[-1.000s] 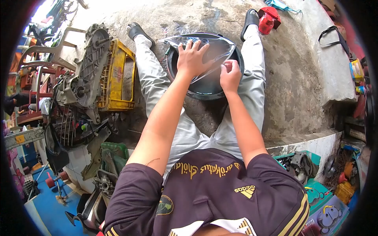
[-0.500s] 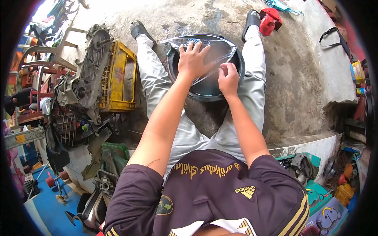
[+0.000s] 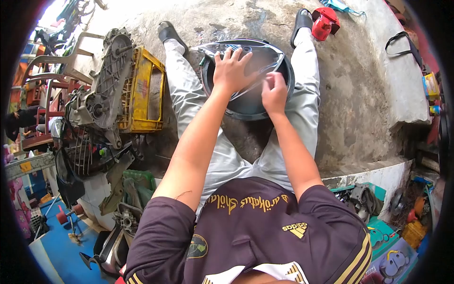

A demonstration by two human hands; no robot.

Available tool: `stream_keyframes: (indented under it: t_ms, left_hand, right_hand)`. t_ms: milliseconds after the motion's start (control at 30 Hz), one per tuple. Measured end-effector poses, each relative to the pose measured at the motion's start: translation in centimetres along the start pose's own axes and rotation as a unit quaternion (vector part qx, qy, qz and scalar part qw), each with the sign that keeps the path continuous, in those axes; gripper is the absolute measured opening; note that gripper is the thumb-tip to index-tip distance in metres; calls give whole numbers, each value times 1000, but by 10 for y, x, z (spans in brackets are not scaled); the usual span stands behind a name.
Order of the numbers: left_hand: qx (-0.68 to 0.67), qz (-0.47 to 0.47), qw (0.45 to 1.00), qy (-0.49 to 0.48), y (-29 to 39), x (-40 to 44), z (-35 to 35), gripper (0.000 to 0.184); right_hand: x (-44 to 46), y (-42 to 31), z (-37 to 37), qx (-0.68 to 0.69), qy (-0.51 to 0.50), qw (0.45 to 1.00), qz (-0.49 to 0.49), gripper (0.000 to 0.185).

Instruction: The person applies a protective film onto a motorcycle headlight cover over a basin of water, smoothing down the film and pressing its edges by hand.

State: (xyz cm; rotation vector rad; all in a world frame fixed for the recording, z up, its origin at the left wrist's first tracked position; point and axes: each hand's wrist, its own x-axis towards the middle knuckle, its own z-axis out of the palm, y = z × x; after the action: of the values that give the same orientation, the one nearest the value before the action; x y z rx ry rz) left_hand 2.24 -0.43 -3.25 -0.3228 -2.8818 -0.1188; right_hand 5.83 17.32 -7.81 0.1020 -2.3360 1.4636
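A glossy dark panel with a clear-looking pointed edge and blue-and-white markings [image 3: 270,57] lies across a round black tub [image 3: 246,115] between my knees. My left hand [image 3: 231,73] rests flat on the panel, its fingers spread. At the panel's right-hand edge is my right hand [image 3: 275,94], its fingers curled together and slightly blurred. Whatever those fingers may pinch is hidden or too small to make out. The panel's exact kind is unclear.
To the left stand a yellow crate [image 3: 142,90] and a metal engine casing [image 3: 111,90]. A red object [image 3: 325,23] lies by my right foot. A concrete ledge [image 3: 402,71] runs along the right. Tools and parts [image 3: 362,201] sit beside me.
My right hand has shifted slightly upward along the panel's edge, with its fingers now blurred. My left hand stays spread on the panel.
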Motion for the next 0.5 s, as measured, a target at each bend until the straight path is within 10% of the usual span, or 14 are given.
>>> stream_keyframes:
  t_ms: [133, 500]
  left_hand:
    - [-11, -1, 1000, -3, -3, 3, -2, 75]
    - [-5, -1, 1000, -11, -3, 0, -1, 77]
  right_hand:
    - [6, -2, 1, 25, 9, 992, 123, 18]
    - [2, -2, 3, 14, -12, 1000, 16, 25]
